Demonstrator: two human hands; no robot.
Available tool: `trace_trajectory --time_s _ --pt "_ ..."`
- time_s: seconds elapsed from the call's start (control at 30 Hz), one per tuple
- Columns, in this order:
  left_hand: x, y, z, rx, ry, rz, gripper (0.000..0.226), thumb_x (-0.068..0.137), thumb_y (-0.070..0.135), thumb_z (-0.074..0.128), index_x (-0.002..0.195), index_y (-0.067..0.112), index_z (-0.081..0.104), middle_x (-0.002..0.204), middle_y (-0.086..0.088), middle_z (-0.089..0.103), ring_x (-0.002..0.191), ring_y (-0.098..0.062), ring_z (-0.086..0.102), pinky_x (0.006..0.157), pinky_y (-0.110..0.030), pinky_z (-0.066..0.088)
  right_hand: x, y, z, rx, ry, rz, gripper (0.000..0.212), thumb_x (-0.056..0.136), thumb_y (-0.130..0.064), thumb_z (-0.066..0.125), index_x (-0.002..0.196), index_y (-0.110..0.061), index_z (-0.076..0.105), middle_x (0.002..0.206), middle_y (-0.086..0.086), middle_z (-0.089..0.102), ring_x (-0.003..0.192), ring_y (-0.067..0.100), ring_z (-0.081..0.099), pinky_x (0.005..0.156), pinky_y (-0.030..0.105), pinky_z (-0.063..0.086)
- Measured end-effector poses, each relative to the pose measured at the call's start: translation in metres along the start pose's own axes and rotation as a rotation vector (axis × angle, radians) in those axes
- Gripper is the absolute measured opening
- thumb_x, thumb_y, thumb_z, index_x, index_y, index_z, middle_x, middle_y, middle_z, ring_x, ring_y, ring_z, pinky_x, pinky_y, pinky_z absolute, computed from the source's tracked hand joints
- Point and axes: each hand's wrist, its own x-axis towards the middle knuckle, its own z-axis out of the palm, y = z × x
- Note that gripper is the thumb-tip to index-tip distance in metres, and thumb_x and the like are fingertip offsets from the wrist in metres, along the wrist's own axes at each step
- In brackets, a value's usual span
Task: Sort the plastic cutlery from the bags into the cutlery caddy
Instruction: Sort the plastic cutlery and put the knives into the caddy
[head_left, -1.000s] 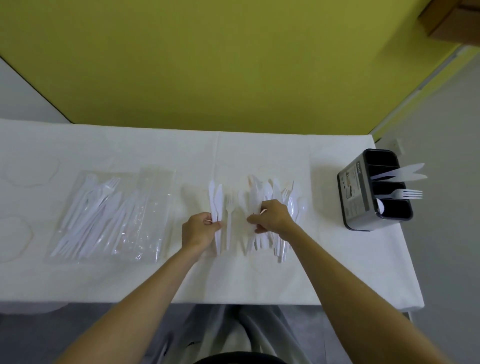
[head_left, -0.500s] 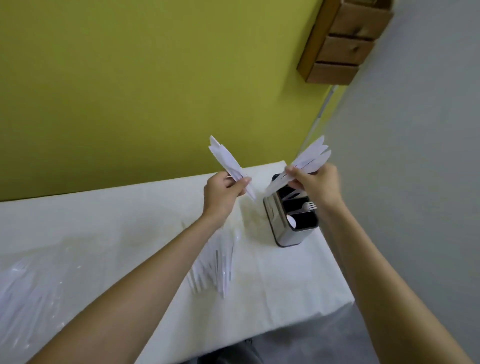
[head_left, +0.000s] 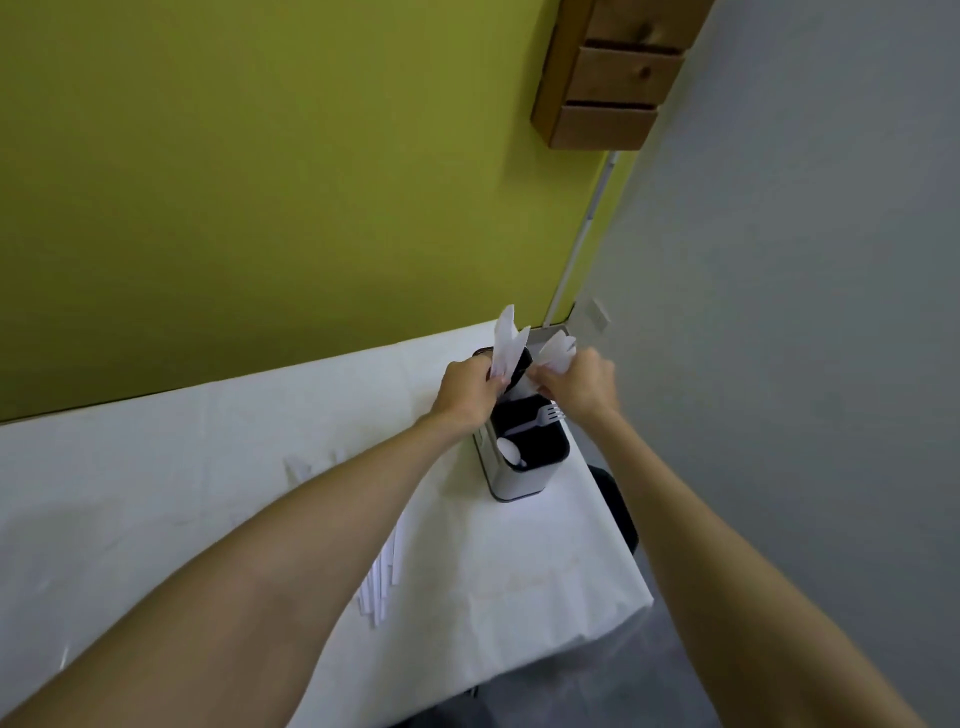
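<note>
Both my hands hover over the far end of the cutlery caddy (head_left: 535, 470), which stands at the right edge of the desk (head_left: 493, 582). My left hand (head_left: 465, 389) grips a bunch of knives (head_left: 506, 338), blades up and tilted; my right hand (head_left: 579, 384) pinches a second bunch (head_left: 557, 347), leaning right. The far compartment lies just below both, and I judge neither hand clearly nearer.

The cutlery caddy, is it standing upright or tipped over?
Upright. The cutlery caddy stands on its base on the table, openings up, with a fork and spoon inside.
</note>
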Motion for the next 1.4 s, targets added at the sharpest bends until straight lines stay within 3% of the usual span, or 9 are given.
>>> trace_trajectory --time_s 0.13,0.2,0.3,0.4,0.53,0.67,0.77,0.9,1.4 --pt "0.000 -0.002 -0.001 0.007 0.006 0.073 0.025 0.092 0.010 0.060 0.116 0.003 0.064 0.116 -0.013 0.066 0.108 -0.029 0.061 0.092 -0.034 0.049 0.000 -0.004 -0.004 -0.117 -0.070 -0.090 0.032 0.083 -0.026 0.073 0.065 -0.009 0.054 0.065 0.004 0.053 0.072 0.021 0.049 0.043 0.022 0.035" --pt "-0.003 -0.007 -0.003 0.006 -0.028 0.092 0.041 0.088 -0.001 0.060 0.129 0.004 0.057 0.127 -0.013 0.059 0.113 -0.026 0.058 0.092 -0.027 0.047 -0.002 -0.002 -0.005 -0.107 -0.097 -0.138 0.032 0.078 -0.038 0.077 0.082 -0.009 0.066 0.074 0.002 0.063 0.076 0.019 0.056 0.046 0.014 0.038" --pt "-0.013 -0.021 -0.008 -0.026 0.033 0.136 0.054 0.084 -0.015 0.047 0.133 0.007 0.053 0.127 -0.012 0.054 0.113 -0.023 0.056 0.088 -0.021 0.045 -0.014 -0.001 -0.002 -0.215 0.037 -0.174 0.064 0.076 -0.061 0.068 0.123 -0.019 0.062 0.114 -0.001 0.067 0.104 0.024 0.062 0.078 0.034 0.052" --pt "-0.033 -0.042 -0.012 -0.151 0.169 0.072 0.054 0.082 -0.015 0.046 0.128 0.011 0.056 0.123 -0.006 0.056 0.107 -0.018 0.055 0.085 -0.020 0.044 -0.036 -0.005 0.012 -0.121 0.317 -0.435 0.034 0.089 -0.041 0.063 0.113 -0.017 0.065 0.106 -0.001 0.067 0.090 0.023 0.064 0.069 0.031 0.047" --pt "-0.076 -0.103 -0.015 -0.167 0.336 -0.109 0.036 0.088 -0.005 0.056 0.117 0.015 0.061 0.112 0.001 0.060 0.101 -0.015 0.057 0.086 -0.023 0.047 -0.062 -0.013 0.071 -0.025 0.076 -0.700 0.015 0.089 -0.011 0.065 0.103 -0.009 0.068 0.082 -0.001 0.064 0.066 0.013 0.057 0.060 0.031 0.051" --pt "-0.127 -0.175 -0.022 -0.079 0.476 -0.451 0.015 0.086 0.007 0.066 0.095 0.017 0.058 0.100 -0.004 0.061 0.095 -0.025 0.061 0.081 -0.034 0.054 -0.087 0.002 0.145 -0.205 -0.338 -0.460 0.012 0.090 -0.016 0.062 0.099 -0.010 0.067 0.085 0.001 0.067 0.077 0.019 0.062 0.072 0.037 0.056" --pt "-0.153 -0.204 -0.029 -0.087 0.422 -0.629 0.031 0.077 0.022 0.078 0.087 0.015 0.050 0.096 -0.007 0.055 0.090 -0.028 0.060 0.074 -0.034 0.048 -0.113 0.011 0.187 -0.371 -0.485 -0.344 0.024 0.093 -0.032 0.061 0.085 -0.010 0.063 0.083 0.004 0.066 0.076 0.022 0.061 0.067 0.034 0.053" --pt "-0.170 -0.227 -0.033 -0.110 0.323 -0.732 0.046 0.067 0.034 0.085 0.090 0.014 0.051 0.096 -0.005 0.053 0.081 -0.021 0.054 0.069 -0.028 0.040 -0.134 0.017 0.222 -0.437 -0.484 -0.252 0.034 0.089 -0.049 0.062 0.090 -0.016 0.056 0.083 0.002 0.062 0.072 0.019 0.061 0.063 0.029 0.051" --pt "-0.168 -0.255 -0.057 -0.122 0.387 -0.683 0.038 0.089 0.032 0.065 0.069 0.000 0.062 0.065 -0.011 0.068 0.064 -0.029 0.069 0.066 -0.038 0.055 -0.131 -0.011 0.235 -0.449 -0.411 -0.256 0.020 0.089 -0.032 0.068 0.090 -0.014 0.061 0.092 0.002 0.062 0.077 0.020 0.060 0.065 0.028 0.046"
